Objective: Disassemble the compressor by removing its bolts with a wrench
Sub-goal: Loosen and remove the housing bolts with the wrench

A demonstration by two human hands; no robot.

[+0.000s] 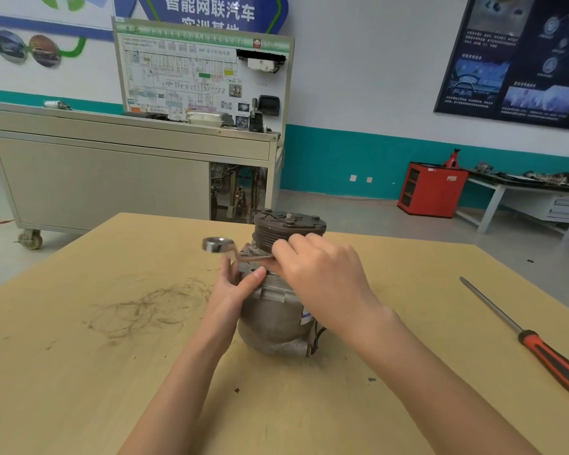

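Disassembly is looking barely begun, judging from how things are lying. Dark circular scuffs (145, 307) are showing on the left part of the bench (79, 372). The left hand (235, 290) is steadying the compressor (273, 320), its fingers curling round a lug on the upper housing and the thumb pressing across it. The wrench (218, 245) is lying level across the top of the housing, its ring end sticking out free to the left, on no bolt. The compressor is standing upright at the middle of the bench, pulley (289, 224) uppermost, and is appearing to be in one piece, with the centre fastener (290, 217) sitting in the pulley. The right hand (322, 277) is gripping the wrench's shank, fingers curling over it and hiding its other end, so whether that end is seating on a bolt cannot be told. No loose bolt is showing on the bench; practically all the removal seems to be ahead. A screwdriver (546, 354) is lying apart on the right.

As for containers, a grey wheeled cabinet (96, 178) is standing behind on the left, one open bay showing wiring, and a red cabinet (431, 192) is sitting against the far wall, its contents too small to tell.
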